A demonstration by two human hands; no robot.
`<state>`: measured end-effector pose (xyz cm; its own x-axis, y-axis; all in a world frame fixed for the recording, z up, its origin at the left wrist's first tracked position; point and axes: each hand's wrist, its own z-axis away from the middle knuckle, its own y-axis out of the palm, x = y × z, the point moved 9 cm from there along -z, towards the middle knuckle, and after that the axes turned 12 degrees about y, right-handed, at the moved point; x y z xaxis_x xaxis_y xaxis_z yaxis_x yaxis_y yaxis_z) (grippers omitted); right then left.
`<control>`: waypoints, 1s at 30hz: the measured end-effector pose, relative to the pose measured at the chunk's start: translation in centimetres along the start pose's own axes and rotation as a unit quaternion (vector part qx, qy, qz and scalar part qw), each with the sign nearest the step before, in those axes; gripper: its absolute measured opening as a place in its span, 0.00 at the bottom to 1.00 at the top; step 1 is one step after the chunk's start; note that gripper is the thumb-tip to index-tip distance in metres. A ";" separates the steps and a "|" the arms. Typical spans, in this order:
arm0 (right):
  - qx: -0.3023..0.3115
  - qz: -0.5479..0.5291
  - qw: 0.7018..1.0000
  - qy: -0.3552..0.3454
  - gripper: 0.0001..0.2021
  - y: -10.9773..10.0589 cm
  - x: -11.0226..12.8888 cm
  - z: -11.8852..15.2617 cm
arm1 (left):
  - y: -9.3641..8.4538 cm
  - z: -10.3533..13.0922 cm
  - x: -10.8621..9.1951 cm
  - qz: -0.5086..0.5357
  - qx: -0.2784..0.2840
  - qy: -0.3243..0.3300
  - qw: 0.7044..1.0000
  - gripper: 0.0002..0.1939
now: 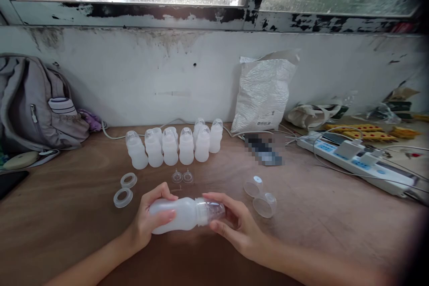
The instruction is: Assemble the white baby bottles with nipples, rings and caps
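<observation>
And there was the bottle, tipped on its side at the near part of the table, a hand at each end! The left hand was wrapped round the milky body, thumb along its near face, a grip that looked chosen for steadiness. The right hand had fingers and thumb pinched across the clear cap, leaving the neck uncovered between the two. Off to the left, two rings; beyond, two teats, tips up; at right, loose caps, seemingly sorted by kind within reach. Capped bottles stood behind, probably grouped to free the working space.
</observation>
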<state>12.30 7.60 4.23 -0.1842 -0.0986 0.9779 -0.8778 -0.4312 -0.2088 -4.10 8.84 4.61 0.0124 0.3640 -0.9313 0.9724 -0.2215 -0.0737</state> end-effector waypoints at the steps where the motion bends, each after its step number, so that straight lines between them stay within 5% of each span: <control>1: -0.003 0.007 1.000 -0.007 0.18 0.0 0.1 0.2 | 0.0 0.1 -0.5 -0.011 -0.004 0.030 0.999 0.09; 5: -0.009 0.043 0.998 -0.042 0.19 0.1 0.6 1.0 | 0.2 1.0 -2.2 -0.051 -0.025 0.125 0.990 0.06; 11: -0.019 0.072 0.992 -0.103 0.19 0.5 2.2 1.8 | 0.4 2.1 -3.0 -0.044 -0.052 0.158 0.985 0.06; 17: -0.006 0.056 0.997 -0.057 0.17 0.8 2.4 1.0 | -0.1 2.3 -3.5 -0.098 -0.069 0.192 0.974 0.06; 21: 0.004 0.036 0.998 -0.051 0.15 -0.4 4.5 -0.5 | 1.2 2.2 -4.0 -0.206 -0.044 0.229 0.950 0.07; 24: 0.011 0.061 0.997 -0.052 0.17 -1.2 7.1 -1.6 | 2.8 1.9 -3.6 -0.239 -0.032 0.211 0.947 0.17; 30: 0.044 0.142 0.984 -0.100 0.18 0.2 13.1 -2.0 | 3.4 1.4 -2.6 -0.135 -0.010 0.086 0.987 0.27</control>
<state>8.81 8.01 16.98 -0.3182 -0.3965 0.8611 -0.7602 -0.4361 -0.4817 -1.13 5.91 6.28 -0.2109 0.5567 -0.8035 0.9500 -0.0769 -0.3026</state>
